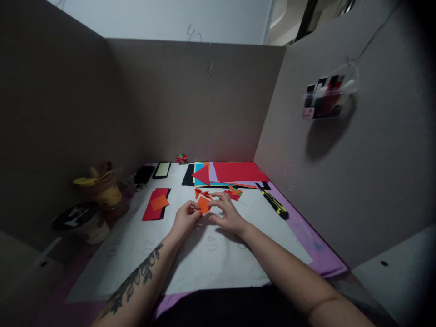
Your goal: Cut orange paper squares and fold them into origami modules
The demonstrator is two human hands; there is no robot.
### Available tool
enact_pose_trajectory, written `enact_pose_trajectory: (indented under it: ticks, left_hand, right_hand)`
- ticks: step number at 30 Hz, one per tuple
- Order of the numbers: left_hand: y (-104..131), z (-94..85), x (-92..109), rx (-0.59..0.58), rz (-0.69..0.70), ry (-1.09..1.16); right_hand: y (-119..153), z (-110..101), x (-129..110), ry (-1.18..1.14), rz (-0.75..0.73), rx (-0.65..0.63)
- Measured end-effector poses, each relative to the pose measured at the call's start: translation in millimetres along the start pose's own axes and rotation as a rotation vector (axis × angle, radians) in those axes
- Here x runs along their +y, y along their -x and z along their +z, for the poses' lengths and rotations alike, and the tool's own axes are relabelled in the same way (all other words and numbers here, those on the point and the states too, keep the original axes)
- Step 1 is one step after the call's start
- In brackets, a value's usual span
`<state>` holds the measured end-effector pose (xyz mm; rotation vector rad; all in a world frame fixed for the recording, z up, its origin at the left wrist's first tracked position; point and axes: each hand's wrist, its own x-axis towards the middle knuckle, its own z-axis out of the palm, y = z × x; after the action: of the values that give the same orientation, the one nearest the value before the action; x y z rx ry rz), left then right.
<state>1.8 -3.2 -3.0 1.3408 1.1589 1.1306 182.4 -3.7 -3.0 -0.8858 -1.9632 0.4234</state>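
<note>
Between my hands is a small orange square of paper (204, 205). My left hand (186, 217) pinches its left corner between thumb and fingers. On the other side, my right hand (229, 213) has its fingers apart, with the fingertips at or very near the paper's right edge; whether they touch it I cannot tell. Just behind the square lie small folded orange paper pieces (203, 193). Beyond my right fingers sits a small pile of folded red, orange and green pieces (234, 193).
A red paper stack (150, 210) with an orange square (159, 203) lies left. Coloured sheets (240, 172) and a folded paper star (181, 158) are at the back. A yellow-black utility knife (275, 205) lies right. Phone (162, 170), lidded cup (81, 222) and tool pot (105, 188) stand left.
</note>
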Motion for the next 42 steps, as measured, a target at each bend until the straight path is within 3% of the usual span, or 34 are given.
enact_pose_trajectory:
  ticks: [3, 7, 11, 13, 16, 21, 36, 42]
  left_hand:
    - [-1.1, -1.5, -3.6, -0.024, -0.014, -0.032]
    - [0.3, -6.7, -6.2, -0.043, -0.004, -0.235]
    - [10.0, -16.6, -9.0, -0.053, 0.292, -0.677]
    - [18.6, -19.6, -11.7, -0.138, 0.451, -0.855]
    - [32.6, -19.8, -15.7, -0.272, 0.549, -0.996]
    - [47.2, -15.7, -15.9, -0.361, 0.558, -1.054]
    - [56.9, -11.0, -5.7, -0.369, 0.516, -1.208]
    - [59.0, -9.8, -2.0, -0.404, 0.475, -1.220]
  right_hand:
    - [-0.3, 3.0, 7.8, 0.160, -0.112, -0.037]
    - [0.1, 12.0, 25.0, 0.191, -0.125, -0.050]
    - [2.3, 14.5, 31.9, 0.090, -0.113, -0.250]
    - [2.9, 13.6, 31.2, 0.045, -0.113, -0.318]
    - [2.1, 12.5, 31.7, -0.019, -0.119, -0.352]
    - [-2.6, 11.6, 41.1, -0.083, -0.079, -0.372]
    - [-28.9, 14.9, 46.1, -0.008, 0.019, -0.596]
    - [-32.7, 21.5, 42.4, 0.081, 0.054, -0.591]
